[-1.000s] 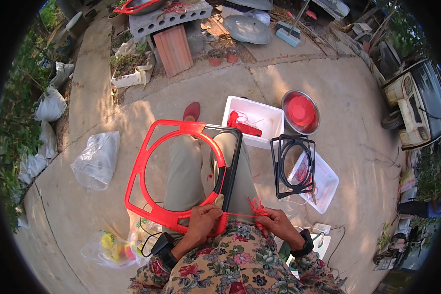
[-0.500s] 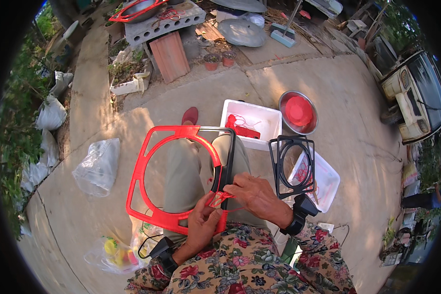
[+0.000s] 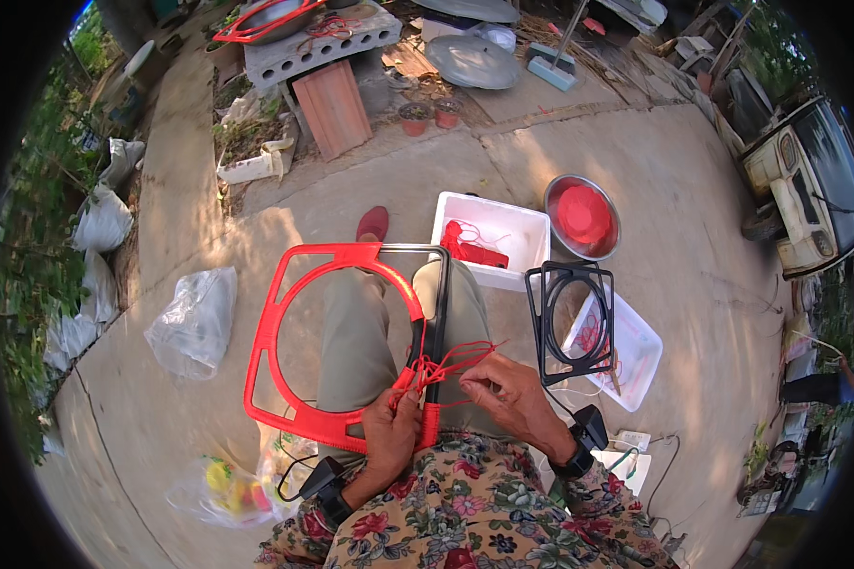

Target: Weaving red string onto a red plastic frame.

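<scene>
A square frame with a round ring inside it (image 3: 321,426) rests across my lap. Red cord wraps most of it tightly, while its right side shows bare black. My left hand (image 3: 392,434) is closed on the ring's lower right part, with red cord at its fingertips. A loose bundle of red cord (image 3: 446,362) lies over the bare right bar, its loops reaching toward my right hand (image 3: 514,403). That hand's thumb and fingers are pinched together just right of the frame, with a thin red strand running to them.
A white foam box (image 3: 493,218) with red material stands ahead, beside a metal bowl holding a red piece (image 3: 584,213). A bare black frame (image 3: 546,322) leans over a white tray (image 3: 639,365). Plastic bags (image 3: 194,318) lie left. A vehicle (image 3: 802,194) is far right.
My right hand has moved right and down, away from my left hand. The red cord bundle now spreads over the bare bar. My left hand has shifted slightly down, still at the frame.
</scene>
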The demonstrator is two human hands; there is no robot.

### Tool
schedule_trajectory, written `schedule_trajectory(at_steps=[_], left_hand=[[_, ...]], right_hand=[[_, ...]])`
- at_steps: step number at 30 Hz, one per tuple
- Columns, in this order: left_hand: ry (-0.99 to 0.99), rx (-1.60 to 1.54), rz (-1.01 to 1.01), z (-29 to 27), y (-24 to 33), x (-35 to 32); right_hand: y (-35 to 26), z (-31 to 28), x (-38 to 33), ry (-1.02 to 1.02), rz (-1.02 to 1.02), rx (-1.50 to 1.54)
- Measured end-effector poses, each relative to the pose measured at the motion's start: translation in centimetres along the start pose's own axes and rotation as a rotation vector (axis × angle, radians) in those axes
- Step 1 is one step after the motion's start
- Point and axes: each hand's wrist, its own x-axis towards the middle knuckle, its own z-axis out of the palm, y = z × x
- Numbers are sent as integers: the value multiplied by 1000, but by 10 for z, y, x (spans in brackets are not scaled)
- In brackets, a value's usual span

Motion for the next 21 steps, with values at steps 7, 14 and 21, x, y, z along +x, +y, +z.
schedule_trajectory(at_steps=[7, 14, 21], left_hand=[[1, 298, 134, -2, -7, 0], [-7, 627, 275, -4, 7, -5], [-119, 613, 174, -12, 5, 0]], right_hand=[[12, 39, -6, -247, 452, 431], [25, 62, -17, -343, 616, 848], [27, 67, -17, -389, 621, 906]])
